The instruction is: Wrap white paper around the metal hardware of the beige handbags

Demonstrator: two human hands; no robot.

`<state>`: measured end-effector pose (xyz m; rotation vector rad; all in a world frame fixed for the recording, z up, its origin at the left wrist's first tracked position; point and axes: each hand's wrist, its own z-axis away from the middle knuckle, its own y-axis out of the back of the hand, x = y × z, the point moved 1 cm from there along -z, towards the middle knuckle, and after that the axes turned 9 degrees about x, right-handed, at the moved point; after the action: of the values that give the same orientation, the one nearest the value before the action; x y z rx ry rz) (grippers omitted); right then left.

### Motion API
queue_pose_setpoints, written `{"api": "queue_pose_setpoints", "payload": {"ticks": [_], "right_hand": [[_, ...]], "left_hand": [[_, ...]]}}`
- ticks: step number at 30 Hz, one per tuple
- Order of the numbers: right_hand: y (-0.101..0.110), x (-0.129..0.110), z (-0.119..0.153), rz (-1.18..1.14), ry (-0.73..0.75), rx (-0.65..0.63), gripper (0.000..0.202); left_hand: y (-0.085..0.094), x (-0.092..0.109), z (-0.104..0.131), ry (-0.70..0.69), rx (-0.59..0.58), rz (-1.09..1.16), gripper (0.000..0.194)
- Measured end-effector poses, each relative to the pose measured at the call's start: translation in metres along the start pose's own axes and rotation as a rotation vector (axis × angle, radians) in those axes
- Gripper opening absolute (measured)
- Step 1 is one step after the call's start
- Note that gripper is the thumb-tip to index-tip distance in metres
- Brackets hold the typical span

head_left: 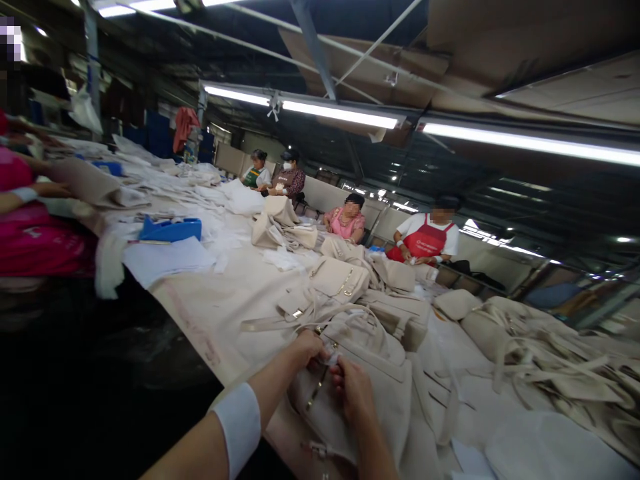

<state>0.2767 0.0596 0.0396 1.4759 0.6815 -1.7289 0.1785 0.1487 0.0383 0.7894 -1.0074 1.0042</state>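
A beige bag [385,380] with gold-coloured metal fittings lies on the covered table [210,313], right under my hands. My left hand [311,348] is closed at the bag's upper part, beside its handle. Close to it on the right, my right hand [350,381] has its fingers pinched together. Between the fingertips of both hands shows a small whitish piece [331,358], too small to make out, near a gold fitting. A white band [239,423] wraps my left forearm.
More beige bags [340,279] are piled just beyond, and straps and bags [545,353] heap at the right. A blue tape dispenser [170,229] sits on white sheets [167,259]. Several people work along the far side; another person's arm [37,193] reaches in at left.
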Motion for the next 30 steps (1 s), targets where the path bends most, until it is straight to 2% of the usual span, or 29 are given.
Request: {"api": "queue_pose_setpoints", "payload": {"ticks": [3, 7, 12, 16, 21, 26, 30], "right_hand": [[0.002, 0.001, 0.001, -0.049, -0.004, -0.027, 0.018], [0.004, -0.001, 0.001, -0.088, -0.038, -0.043, 0.019], [0.005, 0.0, 0.003, -0.109, -0.026, -0.036, 0.033], [0.005, 0.002, 0.007, -0.112, 0.002, -0.045, 0.036], [0.004, 0.008, 0.007, -0.056, 0.037, -0.02, 0.041], [0.001, 0.016, 0.004, 0.081, 0.141, -0.001, 0.051], [-0.001, 0.016, 0.003, 0.129, 0.161, -0.004, 0.052]], "left_hand": [[-0.001, 0.001, -0.001, 0.076, 0.016, -0.097, 0.021], [-0.001, 0.004, 0.003, 0.082, 0.035, -0.126, 0.021], [0.001, 0.005, 0.003, 0.093, 0.032, -0.114, 0.015], [-0.001, 0.005, 0.003, 0.106, 0.038, -0.096, 0.014], [-0.006, 0.002, 0.003, 0.071, 0.073, -0.029, 0.004], [-0.007, 0.0, 0.001, 0.043, 0.092, 0.022, 0.017], [-0.004, 0.003, 0.006, 0.004, 0.07, 0.063, 0.013]]}}
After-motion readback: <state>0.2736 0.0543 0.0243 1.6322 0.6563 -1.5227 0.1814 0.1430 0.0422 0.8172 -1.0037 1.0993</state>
